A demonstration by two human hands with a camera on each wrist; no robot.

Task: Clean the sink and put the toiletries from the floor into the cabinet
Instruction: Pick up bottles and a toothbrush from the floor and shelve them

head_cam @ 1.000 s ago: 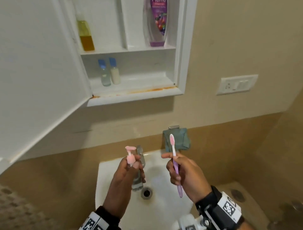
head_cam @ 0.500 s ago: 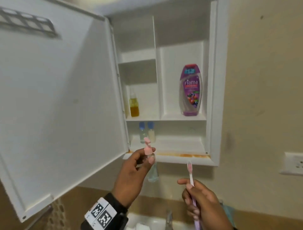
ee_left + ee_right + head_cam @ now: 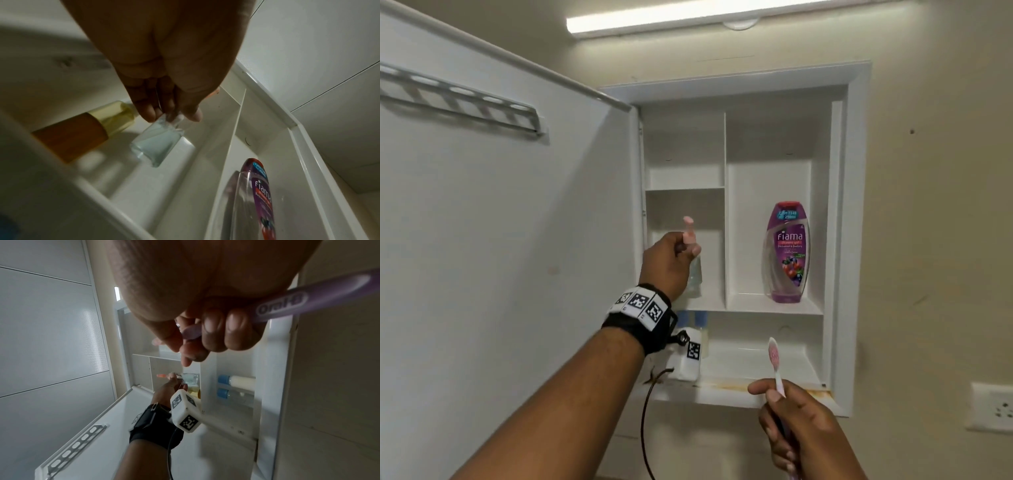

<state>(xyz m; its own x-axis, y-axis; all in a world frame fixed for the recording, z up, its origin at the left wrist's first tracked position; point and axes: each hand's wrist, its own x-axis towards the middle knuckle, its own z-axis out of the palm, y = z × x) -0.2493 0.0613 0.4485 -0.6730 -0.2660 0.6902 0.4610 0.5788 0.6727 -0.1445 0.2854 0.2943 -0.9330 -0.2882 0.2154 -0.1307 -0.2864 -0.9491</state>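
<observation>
Head view: a white wall cabinet point(image 3: 852, 240) stands open on a beige wall under a tube light point(image 3: 722, 13); the sink seen a second ago is out of frame. The left hand point(image 3: 667, 263) pinches a pump bottle point(image 3: 693, 274), now raised into the middle-left compartment. Left wrist view: the bottle hangs beside an amber bottle point(image 3: 82, 129). Right wrist view: the right hand point(image 3: 216, 313) grips a toothbrush point(image 3: 298, 303).

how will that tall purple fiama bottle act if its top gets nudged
The Fiama bottle is tall and stands on a narrow base, so a push near its top would probably tip it. It looks mostly empty and clear low down, so likely light. Its glossy plastic may be slippery to grip, yet hardly fragile.
</observation>
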